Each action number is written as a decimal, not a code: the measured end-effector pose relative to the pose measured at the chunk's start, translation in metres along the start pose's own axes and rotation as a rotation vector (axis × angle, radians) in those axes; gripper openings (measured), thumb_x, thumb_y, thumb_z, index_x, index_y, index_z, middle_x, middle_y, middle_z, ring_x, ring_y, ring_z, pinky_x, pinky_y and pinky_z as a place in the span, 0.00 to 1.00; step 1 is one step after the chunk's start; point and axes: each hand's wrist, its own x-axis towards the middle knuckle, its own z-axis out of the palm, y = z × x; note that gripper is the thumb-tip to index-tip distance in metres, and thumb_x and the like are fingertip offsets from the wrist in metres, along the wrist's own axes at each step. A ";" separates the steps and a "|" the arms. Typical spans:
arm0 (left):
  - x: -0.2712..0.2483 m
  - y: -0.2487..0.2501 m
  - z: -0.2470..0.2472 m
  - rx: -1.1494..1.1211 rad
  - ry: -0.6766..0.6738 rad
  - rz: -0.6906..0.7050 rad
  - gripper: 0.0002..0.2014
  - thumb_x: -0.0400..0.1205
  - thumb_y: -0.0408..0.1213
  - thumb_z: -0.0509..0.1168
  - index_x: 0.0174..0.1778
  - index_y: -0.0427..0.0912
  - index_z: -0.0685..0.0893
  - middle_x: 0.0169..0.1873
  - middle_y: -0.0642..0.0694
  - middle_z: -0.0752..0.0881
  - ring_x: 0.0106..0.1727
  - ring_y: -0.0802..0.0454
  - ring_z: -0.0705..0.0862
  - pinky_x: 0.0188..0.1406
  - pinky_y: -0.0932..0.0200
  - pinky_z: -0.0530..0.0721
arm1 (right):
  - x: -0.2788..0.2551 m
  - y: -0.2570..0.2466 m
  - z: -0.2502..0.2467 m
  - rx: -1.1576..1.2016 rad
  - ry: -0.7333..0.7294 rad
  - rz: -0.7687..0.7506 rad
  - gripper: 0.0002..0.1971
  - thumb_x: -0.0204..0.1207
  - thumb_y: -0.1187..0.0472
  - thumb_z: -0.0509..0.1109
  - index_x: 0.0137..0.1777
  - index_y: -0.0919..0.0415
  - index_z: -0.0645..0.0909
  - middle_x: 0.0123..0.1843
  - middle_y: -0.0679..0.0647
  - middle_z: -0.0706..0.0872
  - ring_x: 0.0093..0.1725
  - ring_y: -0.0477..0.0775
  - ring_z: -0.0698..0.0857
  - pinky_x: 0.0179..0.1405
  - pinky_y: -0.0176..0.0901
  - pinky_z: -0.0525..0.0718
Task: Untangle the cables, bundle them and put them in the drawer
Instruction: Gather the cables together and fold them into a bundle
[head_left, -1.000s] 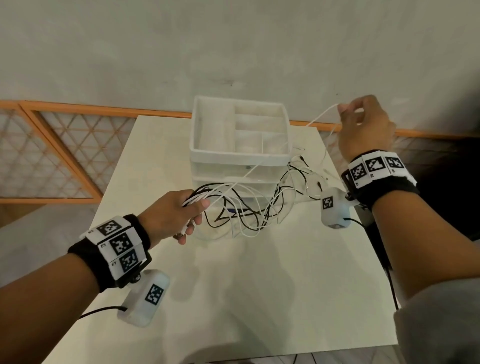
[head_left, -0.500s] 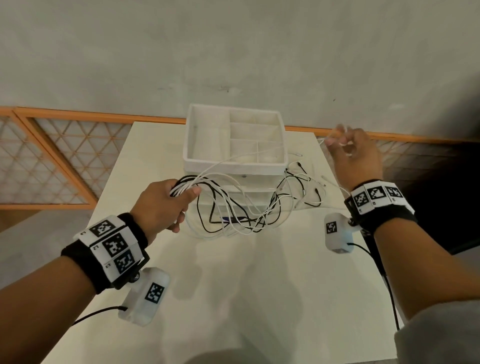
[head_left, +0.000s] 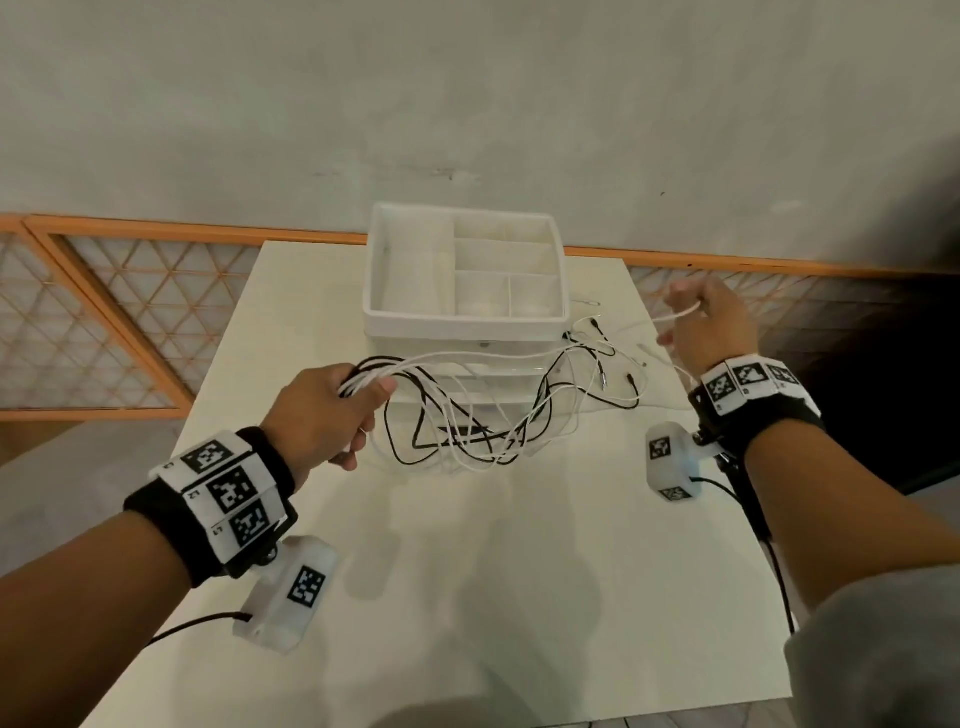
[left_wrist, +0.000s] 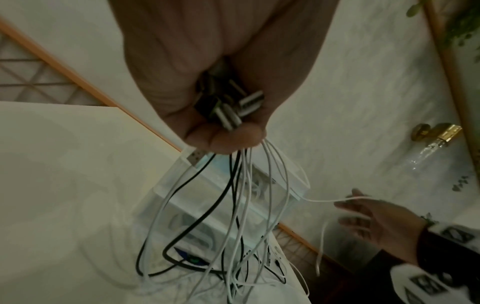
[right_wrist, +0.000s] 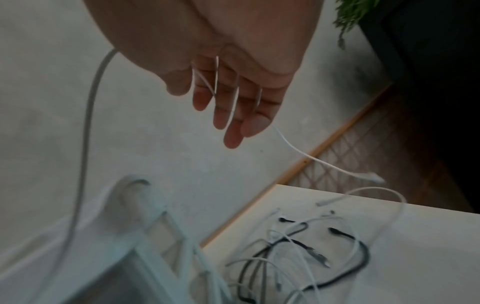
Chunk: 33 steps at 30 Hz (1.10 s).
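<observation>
My left hand (head_left: 332, 410) grips a bunch of black and white cables (head_left: 467, 431) by their plug ends, and the metal USB plugs (left_wrist: 231, 107) stick out of the fist. The cables hang in tangled loops down to the table in front of the white drawer unit (head_left: 462, 318). One white cable (head_left: 675, 314) runs from the bunch to my right hand (head_left: 701, 325), raised to the right of the unit. It passes across the loosely spread fingers (right_wrist: 233, 115), and its free end (right_wrist: 371, 176) dangles beyond them.
The drawer unit has an open divided tray on top and stands at the far middle of the white table (head_left: 519, 597). Several loose cable ends (head_left: 608, 374) lie on the table to its right. An orange lattice rail (head_left: 104, 312) runs behind the table.
My right hand has come down from high above the drawer unit and the white cable has gone slack. My left hand has risen a little with the bunch.
</observation>
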 end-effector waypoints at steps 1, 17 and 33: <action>-0.003 0.000 0.002 0.013 -0.026 0.002 0.15 0.83 0.48 0.70 0.37 0.39 0.81 0.27 0.43 0.81 0.21 0.52 0.76 0.17 0.60 0.77 | -0.002 -0.009 0.001 0.030 0.010 -0.036 0.14 0.86 0.44 0.59 0.57 0.51 0.79 0.47 0.52 0.89 0.38 0.51 0.90 0.42 0.51 0.88; -0.032 0.023 0.002 0.217 -0.389 0.145 0.11 0.82 0.49 0.70 0.44 0.43 0.87 0.25 0.49 0.83 0.22 0.51 0.77 0.18 0.63 0.74 | -0.163 -0.063 0.053 0.215 -0.599 -0.520 0.39 0.67 0.69 0.77 0.77 0.42 0.72 0.73 0.43 0.80 0.68 0.41 0.80 0.62 0.20 0.73; -0.057 -0.007 -0.005 -0.187 -0.373 0.054 0.15 0.74 0.40 0.79 0.47 0.34 0.85 0.30 0.41 0.84 0.27 0.50 0.79 0.20 0.61 0.73 | -0.219 -0.053 0.072 0.405 -0.763 -0.353 0.19 0.80 0.59 0.74 0.70 0.46 0.84 0.35 0.36 0.86 0.33 0.37 0.82 0.38 0.28 0.78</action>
